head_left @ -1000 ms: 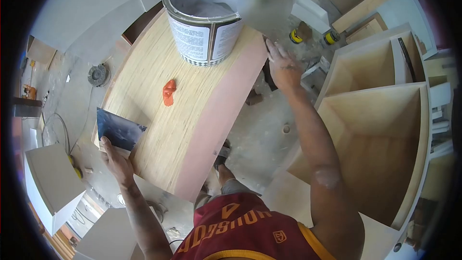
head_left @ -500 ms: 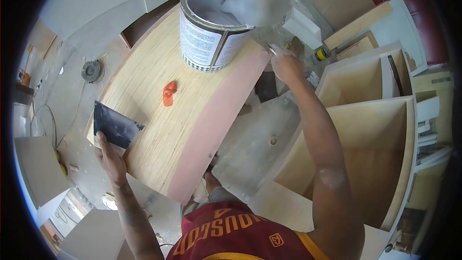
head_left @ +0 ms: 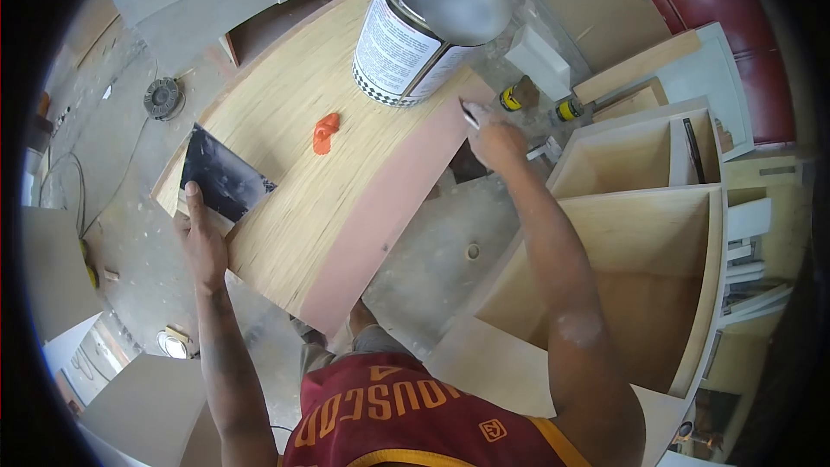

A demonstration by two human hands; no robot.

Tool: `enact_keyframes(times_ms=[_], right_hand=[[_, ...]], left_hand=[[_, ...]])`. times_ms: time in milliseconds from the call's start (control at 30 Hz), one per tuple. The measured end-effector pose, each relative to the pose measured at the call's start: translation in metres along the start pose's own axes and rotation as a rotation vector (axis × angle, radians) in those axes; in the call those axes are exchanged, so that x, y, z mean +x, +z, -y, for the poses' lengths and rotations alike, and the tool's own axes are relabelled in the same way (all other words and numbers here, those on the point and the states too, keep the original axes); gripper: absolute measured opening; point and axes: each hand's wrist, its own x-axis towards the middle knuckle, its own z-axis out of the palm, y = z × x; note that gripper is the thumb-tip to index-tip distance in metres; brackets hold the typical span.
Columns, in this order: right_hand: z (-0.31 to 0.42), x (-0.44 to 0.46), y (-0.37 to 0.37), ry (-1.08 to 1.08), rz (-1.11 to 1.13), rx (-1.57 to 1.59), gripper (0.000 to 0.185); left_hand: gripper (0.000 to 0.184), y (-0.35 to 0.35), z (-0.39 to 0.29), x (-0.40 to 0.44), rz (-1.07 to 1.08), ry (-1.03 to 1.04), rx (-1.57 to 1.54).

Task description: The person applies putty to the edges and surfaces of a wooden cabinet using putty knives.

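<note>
A dark plate (head_left: pixel 223 175) is gripped at its near edge by the left hand (head_left: pixel 203 242), with the thumb laid on its face and the fingers tucked beneath, probably so that most of the face is exposed. The plate is held over the left end of a curved wooden board (head_left: pixel 277 207); whether the two touch cannot be told. A slim tool (head_left: pixel 470 116) is pinched in the closed fingers of the right hand (head_left: pixel 497 140), at the pink strip (head_left: pixel 367 207) along the board's right side; contact of its tip is hidden by the angle. An orange-red lump (head_left: pixel 326 133) is set on the bare wood between the hands, seemingly for easy reach from either. A large can (head_left: pixel 393 52) is stood upright at the far end, where it is supported by the board but placed close to the right hand. The board's right edge is bordered by a gap over the floor (head_left: pixel 432 246), by which room for the right forearm is given; farther right, that room is bounded by an open-fronted cabinet (head_left: pixel 605 290).
</note>
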Motion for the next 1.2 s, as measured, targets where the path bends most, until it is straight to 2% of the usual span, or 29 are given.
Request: enact_keyframes(times_ms=[67, 100, 200, 333, 400, 533, 633, 800, 833, 900, 1000, 1200], right_hand=[[0.005, -0.014, 0.014, -0.083, -0.078, 0.024, 0.050], [0.012, -0.023, 0.013, -0.058, -0.023, 0.039, 0.054], [0.031, -0.054, 0.022, -0.117, -0.097, 0.088, 0.044], [0.058, -0.089, 0.031, -0.113, -0.082, 0.097, 0.046], [0.074, -0.111, 0.034, -0.190, -0.184, 0.077, 0.049], [0.109, -0.155, 0.037, -0.198, -0.150, 0.129, 0.053], [0.124, -0.182, 0.055, -0.206, -0.159, 0.038, 0.057], [0.170, -0.234, 0.038, -0.233, -0.133, 0.015, 0.059], [0.175, -0.242, 0.044, -0.227, -0.128, 0.019, 0.059], [0.186, -0.259, 0.053, -0.317, -0.270, 0.060, 0.057], [0.210, -0.286, 0.039, -0.280, -0.177, 0.056, 0.054], [0.244, -0.341, 0.044, -0.305, -0.204, 0.137, 0.047]], left_hand=[[0.043, -0.002, -0.001, 0.001, -0.002, 0.007, 0.027], [0.044, -0.003, 0.000, 0.002, 0.013, 0.001, 0.015], [0.046, -0.008, 0.001, 0.002, 0.034, 0.000, 0.041], [0.046, -0.009, 0.001, 0.003, 0.074, 0.065, -0.016], [0.048, -0.011, -0.002, 0.002, 0.107, 0.055, 0.011], [0.050, -0.016, -0.006, 0.000, 0.114, -0.006, 0.056], [0.051, -0.016, -0.003, 0.002, 0.135, 0.031, 0.007], [0.052, -0.021, -0.001, 0.003, 0.189, 0.033, -0.012], [0.052, -0.020, 0.002, 0.005, 0.175, 0.069, -0.008], [0.050, -0.020, -0.005, 0.002, 0.182, 0.069, -0.003], [0.049, -0.021, 0.003, 0.006, 0.175, 0.094, 0.001], [0.050, -0.025, 0.006, 0.008, 0.226, 0.108, -0.030]])
